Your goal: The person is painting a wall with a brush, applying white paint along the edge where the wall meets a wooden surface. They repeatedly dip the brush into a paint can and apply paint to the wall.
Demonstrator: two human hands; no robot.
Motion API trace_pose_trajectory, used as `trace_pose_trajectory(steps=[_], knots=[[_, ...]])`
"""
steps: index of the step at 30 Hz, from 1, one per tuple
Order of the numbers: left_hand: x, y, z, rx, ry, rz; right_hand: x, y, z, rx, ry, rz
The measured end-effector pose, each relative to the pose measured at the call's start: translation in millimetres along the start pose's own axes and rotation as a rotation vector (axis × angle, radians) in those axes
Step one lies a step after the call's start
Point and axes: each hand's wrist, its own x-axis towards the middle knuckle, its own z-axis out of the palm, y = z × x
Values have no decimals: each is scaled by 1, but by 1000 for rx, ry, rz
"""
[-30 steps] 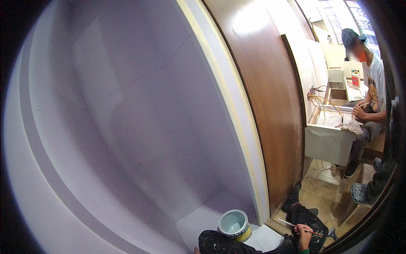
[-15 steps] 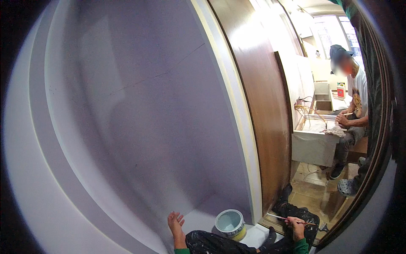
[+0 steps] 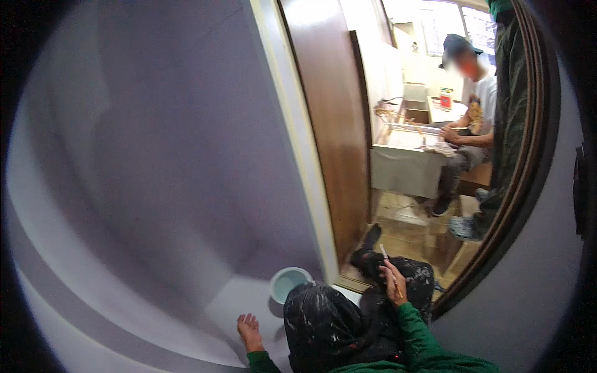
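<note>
My right hand [image 3: 393, 283] is closed around the handle of a slim paintbrush [image 3: 384, 252], whose whitish end points up and away from me above my bent, paint-spattered dark trouser leg. To the left, my left hand [image 3: 250, 331] is held out with fingers apart and nothing in it. Just beyond it, a round paint bucket [image 3: 291, 273] with a pale inside stands on the white floor of a recess. My knee [image 3: 320, 314] hides part of the bucket's near side.
Pale lilac walls [image 3: 186, 155] enclose the left. A brown wooden door panel [image 3: 336, 137] stands past the cream-edged frame [image 3: 289, 112]. Through the doorway, another person [image 3: 476, 112] sits over a grey box [image 3: 404, 171] with loose wires. A dark door frame [image 3: 519, 180] curves on the right.
The view has swung right and down, showing more of my legs and green sleeves. The paintbrush has tipped from pointing left by the door's base to pointing upward. My left hand stays open.
</note>
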Motion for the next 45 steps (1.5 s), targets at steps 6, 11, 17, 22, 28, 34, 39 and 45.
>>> trace_pose_trajectory(steps=[6,11,17,22,28,34,39,45], knots=[[18,-107,-35,304,93,-206,23,-37,-24,117,136,46],[-1,-151,-12,396,-144,-381,24,-80,-30,188,181,-40],[14,-136,5,463,-243,-389,14,-89,-15,226,212,1],[26,-115,6,488,-273,-342,8,-93,-10,260,202,-4],[36,-97,10,524,-263,-274,7,-99,-17,325,212,-34],[38,-98,1,565,-134,-121,8,-145,-14,245,179,-92],[30,-102,-30,930,111,421,32,-221,-27,115,191,-255],[28,-117,-64,1363,110,932,45,-315,-53,-152,234,-355]])
